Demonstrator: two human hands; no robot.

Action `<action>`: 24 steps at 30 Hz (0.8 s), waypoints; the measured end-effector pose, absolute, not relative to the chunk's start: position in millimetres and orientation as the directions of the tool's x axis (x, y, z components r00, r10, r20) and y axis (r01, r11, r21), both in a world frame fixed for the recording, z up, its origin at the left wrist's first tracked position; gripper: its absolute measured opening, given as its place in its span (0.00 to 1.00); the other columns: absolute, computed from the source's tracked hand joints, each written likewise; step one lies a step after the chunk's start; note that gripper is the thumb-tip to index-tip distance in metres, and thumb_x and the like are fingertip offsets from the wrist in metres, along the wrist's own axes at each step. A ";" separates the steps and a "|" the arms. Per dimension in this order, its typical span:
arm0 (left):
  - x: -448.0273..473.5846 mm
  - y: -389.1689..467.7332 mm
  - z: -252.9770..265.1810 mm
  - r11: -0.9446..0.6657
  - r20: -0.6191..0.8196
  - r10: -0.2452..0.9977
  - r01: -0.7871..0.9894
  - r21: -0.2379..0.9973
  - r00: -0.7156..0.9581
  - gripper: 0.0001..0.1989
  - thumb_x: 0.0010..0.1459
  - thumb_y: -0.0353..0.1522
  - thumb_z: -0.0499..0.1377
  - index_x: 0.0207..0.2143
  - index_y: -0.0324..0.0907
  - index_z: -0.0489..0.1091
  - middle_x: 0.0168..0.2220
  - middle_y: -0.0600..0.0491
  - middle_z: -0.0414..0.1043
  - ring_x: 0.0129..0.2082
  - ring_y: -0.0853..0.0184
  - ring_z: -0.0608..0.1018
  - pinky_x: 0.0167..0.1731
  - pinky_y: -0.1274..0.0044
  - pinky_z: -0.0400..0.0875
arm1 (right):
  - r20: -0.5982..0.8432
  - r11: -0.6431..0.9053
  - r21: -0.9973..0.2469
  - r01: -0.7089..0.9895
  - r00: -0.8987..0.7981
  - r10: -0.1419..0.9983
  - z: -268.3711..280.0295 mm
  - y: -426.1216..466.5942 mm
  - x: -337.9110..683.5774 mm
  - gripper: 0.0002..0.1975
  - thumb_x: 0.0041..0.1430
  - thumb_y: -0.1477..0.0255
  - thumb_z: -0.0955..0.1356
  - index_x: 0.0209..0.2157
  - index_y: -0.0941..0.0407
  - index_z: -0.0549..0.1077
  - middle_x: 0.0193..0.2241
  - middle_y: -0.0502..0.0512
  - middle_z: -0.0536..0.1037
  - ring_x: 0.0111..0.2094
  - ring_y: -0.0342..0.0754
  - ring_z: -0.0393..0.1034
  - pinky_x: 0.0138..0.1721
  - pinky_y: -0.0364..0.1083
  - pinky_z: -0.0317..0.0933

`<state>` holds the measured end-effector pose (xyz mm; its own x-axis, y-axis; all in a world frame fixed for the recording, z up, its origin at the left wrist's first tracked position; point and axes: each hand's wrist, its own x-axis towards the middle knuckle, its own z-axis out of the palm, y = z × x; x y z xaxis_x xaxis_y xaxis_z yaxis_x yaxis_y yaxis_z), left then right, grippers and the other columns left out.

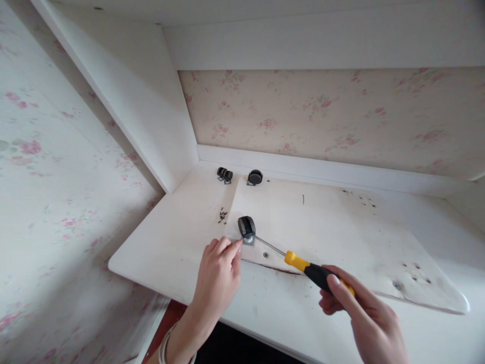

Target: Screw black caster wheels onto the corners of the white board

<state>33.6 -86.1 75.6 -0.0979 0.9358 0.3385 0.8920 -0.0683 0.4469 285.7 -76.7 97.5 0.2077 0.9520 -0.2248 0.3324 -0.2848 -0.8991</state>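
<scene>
My right hand (359,303) is wrapped round the black and yellow handle of a screwdriver (318,275). The screwdriver's metal shaft points left, and its tip reaches the base of a black caster wheel (246,227). That caster stands wheel-up on the near left corner of a white board (310,227). My left hand (220,268) is closed, with thumb and index finger pinched at the left edge of the caster's metal plate. Whatever may be between those fingertips is too small to make out.
A second caster (255,177) sits at the board's far left corner. Two loose casters (225,174) lie left of it on the white desk (162,242). Several screws (222,216) are scattered beside the board. Screw holes (417,273) mark its right end. A side panel (129,91) rises at left.
</scene>
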 end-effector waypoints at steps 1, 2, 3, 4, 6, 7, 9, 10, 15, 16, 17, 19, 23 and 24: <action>33.7 -85.8 75.7 -0.067 0.342 0.934 0.894 0.443 -0.100 0.13 0.63 0.24 0.54 0.47 0.42 0.73 0.33 0.51 0.70 0.35 0.63 0.71 0.38 0.69 0.68 | -0.218 -0.279 -0.900 0.334 0.209 0.953 97.9 -76.9 285.2 0.27 0.54 0.48 0.68 0.44 0.55 0.78 0.22 0.51 0.78 0.27 0.51 0.73 0.36 0.47 0.63; 33.6 -85.6 75.7 -0.066 0.346 0.933 0.896 0.439 -0.101 0.13 0.62 0.24 0.54 0.46 0.42 0.73 0.33 0.51 0.70 0.35 0.63 0.71 0.38 0.68 0.68 | -0.208 -0.271 -0.902 0.336 0.212 0.955 98.2 -77.2 284.7 0.27 0.54 0.48 0.68 0.44 0.55 0.78 0.21 0.51 0.77 0.27 0.51 0.73 0.35 0.47 0.63; 33.5 -85.5 75.6 -0.067 0.350 0.931 0.897 0.438 -0.101 0.13 0.62 0.24 0.54 0.46 0.43 0.73 0.33 0.51 0.70 0.35 0.63 0.71 0.38 0.68 0.68 | -0.197 -0.262 -0.904 0.338 0.215 0.957 98.4 -77.7 284.1 0.27 0.54 0.49 0.68 0.44 0.55 0.78 0.21 0.51 0.77 0.27 0.51 0.73 0.34 0.47 0.64; 33.4 -85.5 75.3 -0.070 0.354 0.930 0.896 0.438 -0.100 0.13 0.62 0.24 0.54 0.46 0.43 0.73 0.33 0.51 0.70 0.35 0.63 0.71 0.38 0.68 0.68 | -0.190 -0.257 -0.905 0.339 0.219 0.957 98.6 -78.2 283.6 0.26 0.54 0.49 0.68 0.43 0.55 0.79 0.21 0.51 0.77 0.26 0.52 0.73 0.34 0.47 0.64; 33.1 -85.7 74.6 -0.075 0.357 0.929 0.895 0.439 -0.098 0.13 0.62 0.24 0.54 0.46 0.43 0.73 0.33 0.51 0.70 0.35 0.63 0.71 0.38 0.68 0.68 | -0.189 -0.258 -0.906 0.336 0.224 0.956 98.6 -79.3 283.0 0.26 0.54 0.49 0.68 0.43 0.55 0.79 0.20 0.51 0.77 0.26 0.51 0.73 0.33 0.46 0.64; 32.9 -85.8 74.3 -0.076 0.357 0.929 0.895 0.439 -0.097 0.13 0.62 0.24 0.54 0.46 0.43 0.73 0.33 0.51 0.70 0.35 0.63 0.71 0.38 0.68 0.68 | -0.193 -0.261 -0.906 0.332 0.225 0.955 98.6 -79.8 283.0 0.27 0.53 0.49 0.68 0.43 0.55 0.79 0.20 0.51 0.77 0.26 0.52 0.73 0.33 0.47 0.64; 32.6 -86.1 73.7 -0.077 0.356 0.930 0.898 0.433 -0.092 0.13 0.63 0.24 0.54 0.46 0.43 0.73 0.33 0.51 0.70 0.35 0.63 0.71 0.38 0.68 0.67 | -0.207 -0.273 -0.903 0.331 0.223 0.953 98.7 -80.8 283.2 0.27 0.53 0.48 0.68 0.44 0.55 0.79 0.21 0.51 0.77 0.27 0.52 0.73 0.34 0.47 0.63; 32.5 -86.2 73.5 -0.079 0.357 0.930 0.900 0.429 -0.089 0.13 0.63 0.24 0.54 0.46 0.43 0.73 0.33 0.51 0.70 0.35 0.63 0.71 0.38 0.69 0.67 | -0.212 -0.278 -0.900 0.334 0.221 0.952 99.0 -81.2 283.4 0.27 0.53 0.48 0.68 0.44 0.55 0.79 0.21 0.51 0.77 0.27 0.51 0.72 0.34 0.47 0.63; 32.4 -86.0 73.8 -0.081 0.365 0.927 0.905 0.419 -0.086 0.13 0.63 0.25 0.54 0.46 0.43 0.73 0.33 0.51 0.69 0.35 0.63 0.71 0.38 0.69 0.67 | -0.243 -0.308 -0.885 0.350 0.217 0.945 102.7 -83.1 283.1 0.28 0.52 0.46 0.68 0.44 0.54 0.79 0.20 0.49 0.76 0.29 0.50 0.72 0.34 0.45 0.61; 32.5 -86.0 74.0 -0.081 0.366 0.927 0.905 0.417 -0.086 0.13 0.63 0.25 0.54 0.46 0.43 0.73 0.33 0.51 0.69 0.35 0.63 0.71 0.38 0.69 0.67 | -0.251 -0.316 -0.882 0.350 0.220 0.943 103.5 -83.4 283.0 0.28 0.52 0.46 0.68 0.44 0.53 0.78 0.20 0.49 0.76 0.29 0.50 0.72 0.34 0.44 0.61; 32.6 -86.1 74.1 -0.082 0.367 0.926 0.906 0.416 -0.085 0.13 0.63 0.25 0.54 0.46 0.43 0.73 0.33 0.51 0.69 0.35 0.63 0.71 0.38 0.69 0.67 | -0.257 -0.323 -0.880 0.349 0.222 0.940 104.2 -83.6 282.9 0.28 0.52 0.46 0.68 0.44 0.53 0.78 0.20 0.49 0.76 0.29 0.49 0.72 0.35 0.44 0.61; 32.9 -86.2 74.2 -0.083 0.367 0.927 0.907 0.414 -0.082 0.13 0.63 0.25 0.54 0.47 0.43 0.73 0.33 0.51 0.69 0.35 0.63 0.71 0.38 0.69 0.67 | -0.264 -0.329 -0.881 0.341 0.224 0.938 104.9 -84.0 282.8 0.29 0.51 0.46 0.68 0.44 0.53 0.78 0.20 0.49 0.76 0.29 0.49 0.72 0.35 0.44 0.61; 32.9 -85.8 73.3 -0.080 0.361 0.929 0.908 0.410 -0.081 0.13 0.63 0.24 0.53 0.47 0.42 0.72 0.33 0.51 0.68 0.35 0.63 0.71 0.38 0.69 0.67 | -0.274 -0.338 -0.881 0.332 0.225 0.935 104.6 -84.2 283.0 0.29 0.51 0.46 0.68 0.44 0.53 0.78 0.21 0.49 0.77 0.28 0.49 0.72 0.35 0.45 0.61; 32.8 -85.6 72.9 -0.080 0.361 0.929 0.908 0.410 -0.081 0.13 0.63 0.24 0.53 0.47 0.42 0.72 0.33 0.51 0.68 0.35 0.63 0.71 0.38 0.69 0.67 | -0.272 -0.337 -0.881 0.332 0.227 0.935 104.5 -84.2 282.9 0.29 0.51 0.46 0.68 0.44 0.53 0.78 0.21 0.49 0.77 0.28 0.50 0.72 0.35 0.45 0.62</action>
<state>32.8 -85.6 72.9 -0.0812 0.9291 0.3609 0.9085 -0.0800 0.4103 282.9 -84.2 104.5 0.2273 0.9350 -0.2722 0.3317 -0.3372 -0.8811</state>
